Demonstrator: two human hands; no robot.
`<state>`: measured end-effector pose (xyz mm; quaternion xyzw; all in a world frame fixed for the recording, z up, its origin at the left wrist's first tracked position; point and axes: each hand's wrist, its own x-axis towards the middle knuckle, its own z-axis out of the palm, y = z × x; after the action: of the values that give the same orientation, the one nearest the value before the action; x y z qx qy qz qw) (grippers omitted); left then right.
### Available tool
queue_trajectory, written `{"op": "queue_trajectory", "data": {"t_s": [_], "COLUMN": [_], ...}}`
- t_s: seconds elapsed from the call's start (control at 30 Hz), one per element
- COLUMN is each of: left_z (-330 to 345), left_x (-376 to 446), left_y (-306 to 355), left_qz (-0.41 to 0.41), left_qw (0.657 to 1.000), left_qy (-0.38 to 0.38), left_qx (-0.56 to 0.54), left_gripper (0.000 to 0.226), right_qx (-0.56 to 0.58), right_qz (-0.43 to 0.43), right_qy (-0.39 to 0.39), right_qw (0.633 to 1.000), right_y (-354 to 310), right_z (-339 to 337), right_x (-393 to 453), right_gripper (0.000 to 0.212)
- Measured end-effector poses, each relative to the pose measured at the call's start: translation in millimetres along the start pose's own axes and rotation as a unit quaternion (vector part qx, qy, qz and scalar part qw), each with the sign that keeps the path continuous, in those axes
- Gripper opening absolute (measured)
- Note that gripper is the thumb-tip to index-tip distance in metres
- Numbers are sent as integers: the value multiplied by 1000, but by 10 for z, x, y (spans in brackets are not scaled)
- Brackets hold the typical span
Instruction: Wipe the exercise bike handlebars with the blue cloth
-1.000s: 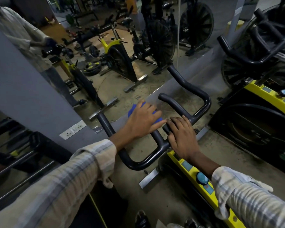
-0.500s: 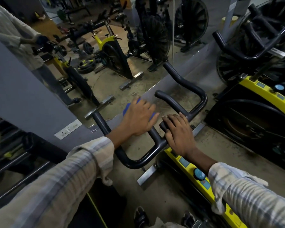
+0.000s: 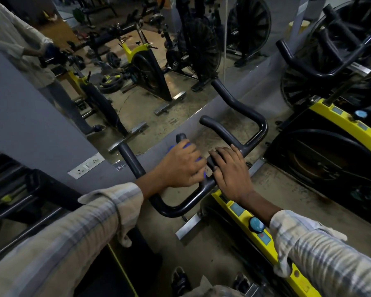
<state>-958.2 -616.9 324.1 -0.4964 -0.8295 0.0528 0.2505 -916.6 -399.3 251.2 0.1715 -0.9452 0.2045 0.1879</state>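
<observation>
The black handlebars (image 3: 234, 129) of a yellow exercise bike (image 3: 238, 211) fill the middle of the view. My left hand (image 3: 181, 166) grips the left inner prong with the blue cloth (image 3: 199, 159) wrapped under its fingers; only small blue patches show between them. The prong's tip (image 3: 180, 137) sticks out past the hand. My right hand (image 3: 231, 172) lies on the centre bar beside it, fingers curled over the bar. Both sleeves are pale plaid.
A wall mirror (image 3: 137, 82) right in front reflects other bikes and weight plates. A second yellow bike (image 3: 341, 116) stands close on the right. A wall socket (image 3: 86, 166) sits low at left. My shoes (image 3: 180, 281) show on the concrete floor.
My left hand with the cloth has slid back along the left inner prong toward me, uncovering the prong's tip. The right hand has stayed on the centre bar.
</observation>
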Motion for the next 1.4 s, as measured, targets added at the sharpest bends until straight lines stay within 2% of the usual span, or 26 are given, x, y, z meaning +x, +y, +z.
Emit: {"op": "queue_trajectory", "data": {"t_s": [0.13,0.33,0.57,0.7,0.8,0.93,1.0,1.1,1.27,1.4], "left_z": [14,70,48,41,24,-34,-60,-47,-70,-62], "left_x": [92,-95,-414,-554,-612,-757,-744,-642,-859,-885], "left_y": [231,505,870,1079,1263,1447,1421,1447,1435,1476], "left_qz": [-82,-58,-142,-141,-171,-224,-278,-351,-310,-365], "left_qw": [996,994,975,983,979,971,957,932,946,927], "left_qy": [13,-14,-13,-68,-110,-67,-42,-56,-63,-60], "left_qx": [-12,-95,-172,-98,-16,42,65,65,73,65], "left_gripper": [30,33,57,75,78,67,66,68,61,60], "right_qx": [3,-7,-8,-1,-6,-27,-44,-66,-66,-66], "right_qz": [-12,-19,-20,-13,-12,2,0,-25,-34,-27], "right_qy": [-13,-21,-17,-17,-19,-24,-30,-43,-47,-50], "right_qw": [1000,1000,1000,1000,1000,999,999,997,996,996], "right_y": [27,74,83,78,69,41,13,-36,-44,-74], "right_z": [-2,-12,11,-6,-8,-3,-1,-4,-15,-21], "right_x": [4,4,4,10,-2,8,9,26,26,32], "right_gripper": [52,55,53,53,52,54,56,57,56,58]}}
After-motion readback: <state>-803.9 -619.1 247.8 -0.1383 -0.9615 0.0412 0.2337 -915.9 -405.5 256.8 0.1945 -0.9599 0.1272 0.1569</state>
